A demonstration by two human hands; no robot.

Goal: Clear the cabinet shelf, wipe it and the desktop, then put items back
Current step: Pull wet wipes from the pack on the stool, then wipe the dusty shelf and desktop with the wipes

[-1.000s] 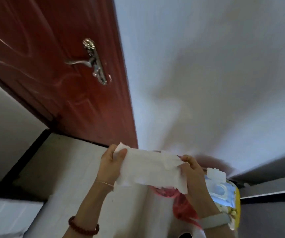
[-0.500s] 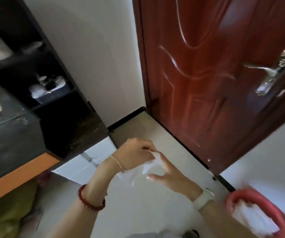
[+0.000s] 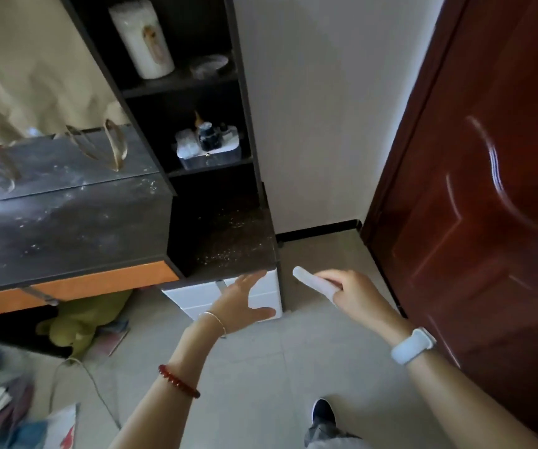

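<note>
My left hand (image 3: 241, 303) reaches forward with fingers spread wide, holding nothing. My right hand (image 3: 355, 290) curls round a folded white wet wipe (image 3: 313, 282), just right of the white drawer unit (image 3: 229, 294). Beyond, the dusty dark bottom cabinet shelf (image 3: 229, 238) lies bare; the speckled dark desktop (image 3: 67, 222) adjoins its left.

I am looking down at a dusty dark desk (image 3: 67, 228) beside a black cabinet (image 3: 196, 124), whose speckled bottom shelf (image 3: 229, 241) is lying bare. My left hand (image 3: 241, 303) is reaching toward that shelf's front edge, fingers straight and spread, holding nothing. My right hand (image 3: 355, 290) is gripping a folded white wipe (image 3: 313, 281), hovering near the red door (image 3: 488, 205). A white canister (image 3: 141, 37) is standing on an upper shelf.
</note>
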